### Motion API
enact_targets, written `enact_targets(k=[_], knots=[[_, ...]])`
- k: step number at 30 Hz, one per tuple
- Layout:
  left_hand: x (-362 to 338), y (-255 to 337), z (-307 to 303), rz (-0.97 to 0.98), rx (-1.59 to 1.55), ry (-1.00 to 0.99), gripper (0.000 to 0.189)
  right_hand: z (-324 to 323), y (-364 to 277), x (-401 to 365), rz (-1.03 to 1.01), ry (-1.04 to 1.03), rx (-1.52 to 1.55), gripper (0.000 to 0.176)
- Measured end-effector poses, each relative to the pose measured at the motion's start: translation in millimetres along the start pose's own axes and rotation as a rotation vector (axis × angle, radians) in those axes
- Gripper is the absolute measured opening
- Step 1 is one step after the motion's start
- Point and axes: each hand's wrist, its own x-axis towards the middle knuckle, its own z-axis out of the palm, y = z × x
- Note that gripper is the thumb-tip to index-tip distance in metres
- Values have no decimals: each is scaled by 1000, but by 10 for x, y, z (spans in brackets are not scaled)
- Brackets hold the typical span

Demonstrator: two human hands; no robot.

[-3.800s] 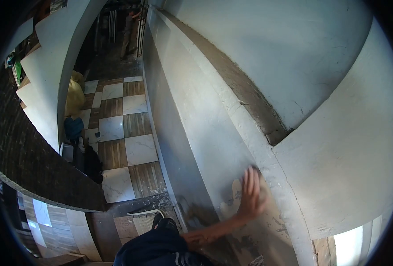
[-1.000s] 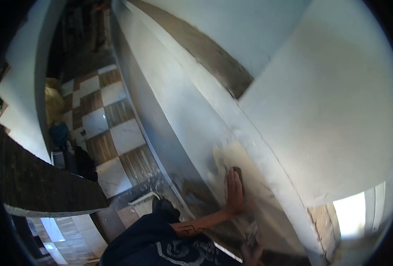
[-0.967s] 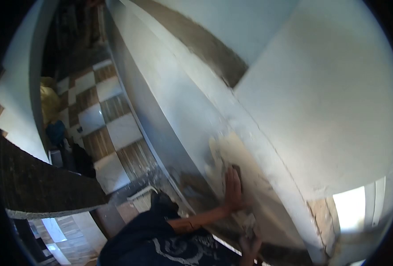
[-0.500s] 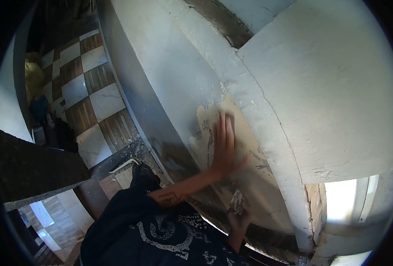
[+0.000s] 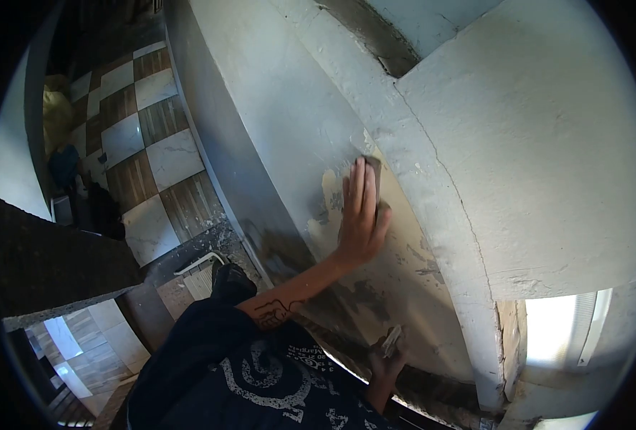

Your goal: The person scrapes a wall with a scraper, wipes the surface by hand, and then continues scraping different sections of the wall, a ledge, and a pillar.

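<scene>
2 bare hands are at work by the wall (image 5: 260, 129). The left hand (image 5: 362, 215) presses on a tan patch (image 5: 406, 222); its fingers lie straight and close together over a brown pad (image 5: 375, 170), the thumb apart, the pad held beneath them with its edge showing past the fingertips. Lower down, the right hand (image 5: 387, 358) has its fingers clamped on a pale flat object (image 5: 392, 340) — too small and edge-on to tell what it is.

The likeliest trouble is at the patch's edge: its border is ragged, with grey bare spots (image 5: 368, 297) inside it, so pressure from the pad could catch a lip and lift more of the coating. The fingertips sit so near the pad's end that a slip could scrape skin on the rough surface. A long crack (image 5: 450, 175) runs down the neighbouring plaster; hard pressing near it might loosen bits. The right hand's grip looks small — a knock against the wall could jar the object free. Pale crumbs (image 5: 221, 233) by the tiled floor (image 5: 177, 159) could make footing slippery.
</scene>
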Motion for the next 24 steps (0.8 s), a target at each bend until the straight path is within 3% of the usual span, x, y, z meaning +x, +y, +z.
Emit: enact_targets(k=[3, 5, 8, 11, 12, 13, 14, 15, 16, 17, 18, 20, 24], knots=[[-270, 83, 5, -66, -51, -78, 55, -67, 18, 72, 50, -99, 2, 38], [-189, 90, -88, -93, -157, -55, 54, 270, 90, 175, 82, -18, -227, 48], [-4, 41, -294, -118, -235, 9, 54, 798, 288, 403, 42, 80, -219, 54], [122, -68, -474, -162, -259, 157, 59, 1271, 419, 614, -12, -3, -447, 44], [175, -57, -566, -382, -468, 241, 60, 1404, 474, 695, -9, -5, -442, 44], [232, -50, -672, -604, -675, 323, 62, 1528, 543, 775, -261, 3, -776, 35], [300, -44, -799, -606, -668, 320, 62, 1647, 600, 849, -517, 15, -1108, 26], [371, -38, -937, -754, -768, 269, 60, 1775, 644, 925, -512, 20, -1106, 26], [415, -56, -1036, -902, -870, 215, 59, 1903, 678, 1009, -764, -54, -1230, 20], [385, -163, -1057, -893, -932, 258, 51, 1992, 700, 1082, -1022, -132, -1345, 15], [389, -148, -1106, -895, -935, 256, 51, 2030, 709, 1162, -1024, -130, -1348, 15], [411, -81, -1175, -929, -898, 190, 48, 2039, 709, 1326, -1321, -258, -1516, 23], [375, -33, -1157, -766, -773, -43, 44, 2112, 778, 1409, -1290, -209, -1605, 22]])
